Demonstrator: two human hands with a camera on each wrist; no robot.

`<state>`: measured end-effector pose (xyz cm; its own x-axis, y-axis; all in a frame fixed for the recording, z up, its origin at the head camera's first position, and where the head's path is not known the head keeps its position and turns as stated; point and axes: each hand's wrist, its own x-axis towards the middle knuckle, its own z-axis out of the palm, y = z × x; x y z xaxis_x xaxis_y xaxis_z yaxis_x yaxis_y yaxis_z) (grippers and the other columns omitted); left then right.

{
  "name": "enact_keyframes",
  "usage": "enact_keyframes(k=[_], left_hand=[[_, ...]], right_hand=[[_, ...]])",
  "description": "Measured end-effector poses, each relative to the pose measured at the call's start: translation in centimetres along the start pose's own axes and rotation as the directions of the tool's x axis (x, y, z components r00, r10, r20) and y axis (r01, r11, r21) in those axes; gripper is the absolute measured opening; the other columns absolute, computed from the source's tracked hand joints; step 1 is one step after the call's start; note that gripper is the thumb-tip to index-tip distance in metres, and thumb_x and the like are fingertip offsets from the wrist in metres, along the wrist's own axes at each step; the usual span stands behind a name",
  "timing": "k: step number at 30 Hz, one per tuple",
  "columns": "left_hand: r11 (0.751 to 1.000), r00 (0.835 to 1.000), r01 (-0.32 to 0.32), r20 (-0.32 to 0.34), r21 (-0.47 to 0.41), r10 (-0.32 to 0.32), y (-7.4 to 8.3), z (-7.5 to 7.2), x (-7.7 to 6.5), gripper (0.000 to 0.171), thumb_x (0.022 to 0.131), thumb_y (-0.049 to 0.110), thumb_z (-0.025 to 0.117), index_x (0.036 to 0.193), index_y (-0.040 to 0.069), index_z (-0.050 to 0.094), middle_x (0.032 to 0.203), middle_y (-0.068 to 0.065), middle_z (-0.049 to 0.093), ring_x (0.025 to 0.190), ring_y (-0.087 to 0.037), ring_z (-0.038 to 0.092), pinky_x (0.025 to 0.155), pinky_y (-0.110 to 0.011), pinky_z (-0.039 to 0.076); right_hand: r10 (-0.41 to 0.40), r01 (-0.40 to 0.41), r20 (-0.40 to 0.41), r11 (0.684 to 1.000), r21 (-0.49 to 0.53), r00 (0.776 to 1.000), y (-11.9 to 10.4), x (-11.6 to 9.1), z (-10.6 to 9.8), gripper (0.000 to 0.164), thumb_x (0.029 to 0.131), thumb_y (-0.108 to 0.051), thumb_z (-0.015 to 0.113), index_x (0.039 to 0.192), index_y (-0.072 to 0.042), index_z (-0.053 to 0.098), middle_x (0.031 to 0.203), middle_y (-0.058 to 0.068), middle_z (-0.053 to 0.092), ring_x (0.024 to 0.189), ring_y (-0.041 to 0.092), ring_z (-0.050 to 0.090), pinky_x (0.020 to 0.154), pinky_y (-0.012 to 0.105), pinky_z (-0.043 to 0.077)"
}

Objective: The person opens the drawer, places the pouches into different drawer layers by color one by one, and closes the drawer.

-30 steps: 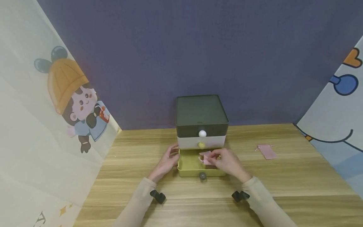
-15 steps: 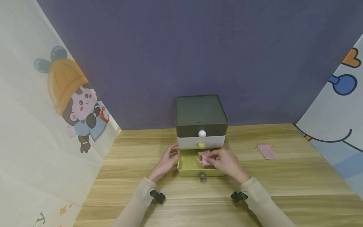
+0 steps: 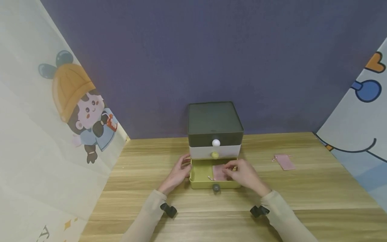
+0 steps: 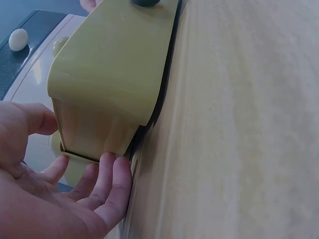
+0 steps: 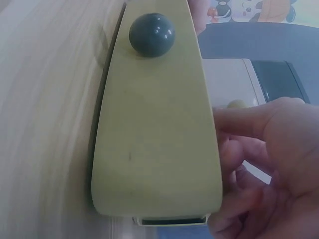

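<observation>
A pink drawstring pouch [image 3: 218, 173] lies in the pulled-out yellow-green bottom drawer [image 3: 201, 184], its cord end toward the front left. My right hand [image 3: 243, 173] reaches in over the drawer's right side and pinches the pouch's right part between thumb and forefinger. In the right wrist view the drawer front hides those fingertips. My left hand [image 3: 178, 171] is at the drawer's left side. Its thumb touches the drawer's upper edge, and its loosely bent fingers [image 4: 119, 181] rest against the side near the cabinet. A grey knob [image 3: 216, 188] sits on the drawer front.
Above the drawer stands the rest of the cabinet [image 3: 214, 117], with a dark top drawer with a white knob [image 3: 216, 143] and a pale middle one with a yellow-green knob [image 3: 215, 155]. Another pink drawstring pouch [image 3: 285, 162] lies on the wooden table [image 3: 302, 191] to the right.
The pouch in the drawer has gone from raised and folded to lying flatter, its cord end turned toward the drawer front. The right hand has shifted slightly; the left hand stays put.
</observation>
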<state>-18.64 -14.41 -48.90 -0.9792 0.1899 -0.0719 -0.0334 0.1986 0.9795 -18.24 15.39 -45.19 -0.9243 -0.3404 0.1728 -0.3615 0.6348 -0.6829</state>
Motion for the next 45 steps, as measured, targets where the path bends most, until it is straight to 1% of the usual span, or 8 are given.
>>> enact_keyframes(k=[5,8,13,18,27,34,39,45], left_hand=[[1.0,1.0,0.001,-0.001,0.007,-0.001,-0.1,0.0,0.0,0.061,0.108,0.014,0.055,0.165,0.007,0.032,0.159,-0.029,0.042,0.143,-0.051,0.049,0.101,-0.048,0.062],[1.0,1.0,-0.008,-0.004,0.006,0.008,0.0,0.0,0.0,0.061,0.108,0.014,0.055,0.165,0.007,0.033,0.159,-0.03,0.043,0.142,-0.051,0.05,0.101,-0.049,0.062],[1.0,1.0,-0.008,-0.002,0.007,0.008,0.0,0.1,0.0,0.062,0.108,0.015,0.056,0.165,0.007,0.032,0.159,-0.03,0.043,0.143,-0.052,0.049,0.102,-0.049,0.061],[1.0,1.0,-0.007,-0.007,-0.001,0.007,0.0,0.1,-0.2,0.062,0.108,0.014,0.056,0.165,0.007,0.033,0.159,-0.03,0.043,0.143,-0.052,0.049,0.102,-0.049,0.062],[1.0,1.0,-0.009,-0.003,0.001,0.009,0.0,0.2,-0.1,0.061,0.108,0.014,0.055,0.165,0.006,0.032,0.159,-0.031,0.042,0.143,-0.053,0.049,0.101,-0.049,0.062],[1.0,1.0,-0.015,-0.01,-0.012,0.015,0.0,0.2,-0.2,0.061,0.108,0.012,0.055,0.164,0.006,0.033,0.158,-0.031,0.044,0.141,-0.053,0.05,0.1,-0.05,0.062],[1.0,1.0,-0.007,-0.005,-0.015,0.006,0.0,0.1,-0.2,0.062,0.108,0.014,0.056,0.165,0.007,0.033,0.159,-0.03,0.043,0.142,-0.052,0.05,0.099,-0.049,0.062],[1.0,1.0,-0.002,0.007,0.002,0.002,0.0,0.0,-0.2,0.062,0.109,0.016,0.056,0.165,0.008,0.032,0.159,-0.03,0.043,0.142,-0.051,0.05,0.098,-0.047,0.063]], right_hand=[[0.013,-0.014,0.008,0.998,0.065,1.0,0.4,-0.4,-0.6,0.01,0.095,-0.017,0.079,0.101,-0.009,0.083,0.087,-0.002,0.079,0.072,0.012,0.064,0.061,0.023,0.052],[0.034,-0.034,0.007,0.995,0.092,0.999,0.7,-0.5,-0.9,0.012,0.096,-0.018,0.079,0.102,-0.008,0.083,0.086,-0.001,0.079,0.071,0.013,0.064,0.058,0.023,0.052],[0.05,-0.049,-0.002,0.992,0.117,0.999,1.2,-0.7,-1.2,0.013,0.096,-0.017,0.079,0.102,-0.007,0.082,0.087,0.001,0.079,0.071,0.011,0.064,0.057,0.022,0.051],[0.059,-0.055,-0.023,0.991,0.118,0.998,1.6,-1.0,-1.6,0.009,0.097,-0.017,0.078,0.101,-0.009,0.082,0.087,0.0,0.078,0.067,0.009,0.059,0.057,0.022,0.049],[0.078,-0.073,-0.047,0.992,0.103,0.996,2.4,-1.4,-2.2,0.01,0.098,-0.018,0.077,0.102,-0.011,0.082,0.096,0.001,0.079,0.074,0.008,0.063,0.064,0.022,0.053],[0.114,-0.106,-0.047,0.984,0.143,0.992,2.9,-1.9,-2.6,0.016,0.098,-0.021,0.077,0.107,-0.008,0.081,0.094,0.007,0.079,0.065,0.008,0.059,0.055,0.024,0.051],[0.131,-0.122,-0.072,0.986,0.116,0.989,3.6,-2.1,-2.8,0.017,0.099,-0.022,0.076,0.108,-0.009,0.081,0.098,0.007,0.08,0.07,0.007,0.061,0.062,0.023,0.052],[0.153,-0.146,-0.086,0.986,0.086,0.984,4.2,-2.4,-3.4,0.017,0.099,-0.021,0.075,0.109,-0.008,0.081,0.1,0.006,0.081,0.073,0.008,0.062,0.064,0.022,0.052]])
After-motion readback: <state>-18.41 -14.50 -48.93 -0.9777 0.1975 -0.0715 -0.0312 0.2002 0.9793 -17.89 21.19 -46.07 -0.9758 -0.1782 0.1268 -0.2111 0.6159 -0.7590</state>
